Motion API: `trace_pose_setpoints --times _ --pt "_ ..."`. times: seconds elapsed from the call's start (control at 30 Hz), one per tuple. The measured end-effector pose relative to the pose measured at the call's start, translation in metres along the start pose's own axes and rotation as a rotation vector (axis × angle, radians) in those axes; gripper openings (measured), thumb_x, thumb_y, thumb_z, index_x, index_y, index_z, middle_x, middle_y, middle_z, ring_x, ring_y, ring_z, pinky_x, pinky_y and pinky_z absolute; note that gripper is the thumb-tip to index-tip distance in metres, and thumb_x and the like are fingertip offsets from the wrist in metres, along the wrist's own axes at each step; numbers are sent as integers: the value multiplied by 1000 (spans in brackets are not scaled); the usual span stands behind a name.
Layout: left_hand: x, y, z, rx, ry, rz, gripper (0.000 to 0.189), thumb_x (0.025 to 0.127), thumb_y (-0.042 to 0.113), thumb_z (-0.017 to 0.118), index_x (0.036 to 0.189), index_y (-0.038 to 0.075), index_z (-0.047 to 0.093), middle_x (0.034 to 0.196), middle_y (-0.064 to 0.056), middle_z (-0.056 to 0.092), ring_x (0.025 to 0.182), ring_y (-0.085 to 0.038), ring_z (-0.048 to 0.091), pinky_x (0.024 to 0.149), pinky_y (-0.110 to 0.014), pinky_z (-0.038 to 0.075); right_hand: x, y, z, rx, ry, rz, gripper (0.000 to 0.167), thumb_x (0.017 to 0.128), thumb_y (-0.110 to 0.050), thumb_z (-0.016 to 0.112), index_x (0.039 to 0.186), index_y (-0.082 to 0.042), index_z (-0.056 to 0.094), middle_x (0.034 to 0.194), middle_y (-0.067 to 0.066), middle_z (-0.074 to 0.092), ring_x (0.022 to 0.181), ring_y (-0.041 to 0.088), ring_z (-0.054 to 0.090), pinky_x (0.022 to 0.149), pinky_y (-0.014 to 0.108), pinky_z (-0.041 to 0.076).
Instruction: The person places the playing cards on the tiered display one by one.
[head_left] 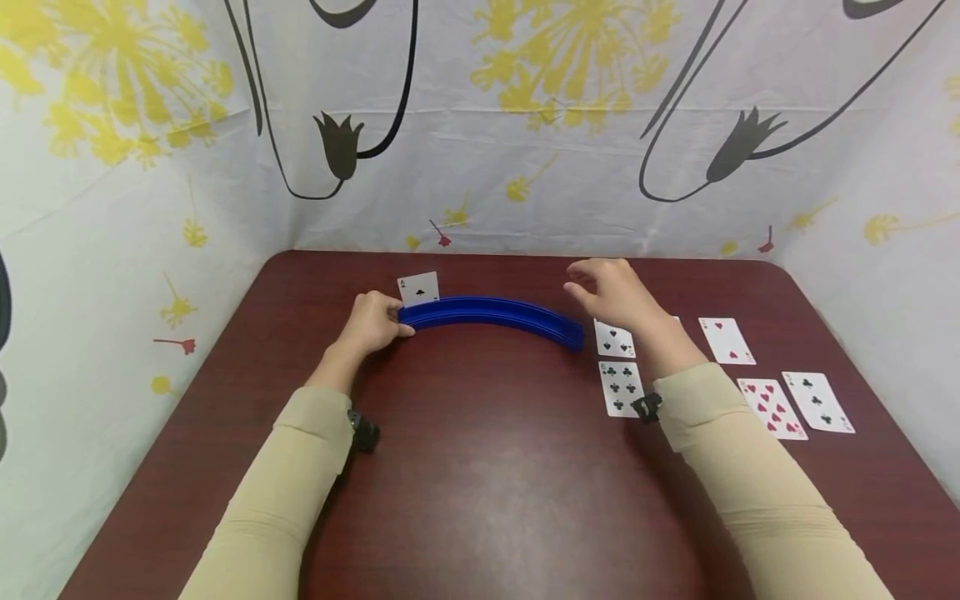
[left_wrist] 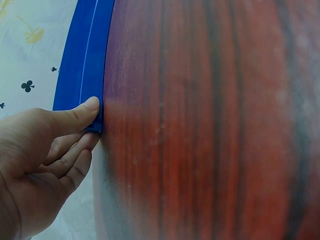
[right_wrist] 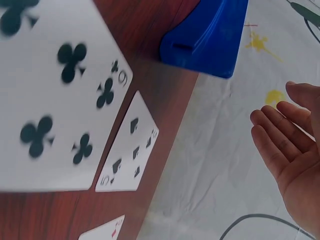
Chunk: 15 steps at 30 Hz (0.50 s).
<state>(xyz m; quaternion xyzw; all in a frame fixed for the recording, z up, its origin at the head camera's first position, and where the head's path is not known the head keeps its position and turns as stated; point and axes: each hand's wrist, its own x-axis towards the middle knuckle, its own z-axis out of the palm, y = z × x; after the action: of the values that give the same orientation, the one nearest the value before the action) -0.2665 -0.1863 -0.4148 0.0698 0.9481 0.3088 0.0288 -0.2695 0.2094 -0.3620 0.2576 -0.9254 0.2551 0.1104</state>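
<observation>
My left hand [head_left: 372, 323] pinches the left end of a curved blue playing card holder [head_left: 491, 312], thumb on the near side. In the left wrist view the thumb lies over the holder's end [left_wrist: 85, 65], with fingers beneath. An ace of clubs [head_left: 418, 287] shows above the holder's left part, its lower edge hidden. Past the holder's right end, my right hand [head_left: 611, 292] is raised with fingers loosely bent and nothing in them. The right wrist view shows its palm [right_wrist: 302, 185] bare. Below it lie a five of spades [head_left: 615, 340] and a six of clubs [head_left: 619, 387].
Farther right on the dark red table [head_left: 480, 467] lie a two of hearts [head_left: 727, 341], a hearts card [head_left: 772, 408] partly behind the right sleeve, and a three of clubs [head_left: 817, 402]. Another card is mostly hidden by the right forearm. Patterned white cloth [head_left: 480, 150] surrounds the table's back and sides.
</observation>
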Motion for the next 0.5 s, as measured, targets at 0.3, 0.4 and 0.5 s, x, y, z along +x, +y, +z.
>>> trace_pose_setpoints --times 0.3,0.4,0.5 --pt "-3 0 0 -11 -13 -12 55 84 16 85 131 -5 65 116 -22 71 110 -30 64 96 -46 53 -12 7 -18 15 -27 57 30 99 -12 65 120 9 68 112 26 71 100 39 70 89 53 54" --pt "-4 1 0 -14 -12 -5 55 85 15 85 131 -5 65 116 -23 70 110 -31 64 96 -47 53 -16 11 -22 7 -16 58 29 98 -11 65 119 10 68 111 26 71 100 39 70 88 53 54" --pt "-3 2 -1 -11 -8 -1 54 84 16 85 131 -5 66 116 -23 71 110 -31 64 95 -46 53 -20 17 -26 9 -5 64 28 98 -10 66 117 10 68 110 26 71 98 39 71 87 53 55"
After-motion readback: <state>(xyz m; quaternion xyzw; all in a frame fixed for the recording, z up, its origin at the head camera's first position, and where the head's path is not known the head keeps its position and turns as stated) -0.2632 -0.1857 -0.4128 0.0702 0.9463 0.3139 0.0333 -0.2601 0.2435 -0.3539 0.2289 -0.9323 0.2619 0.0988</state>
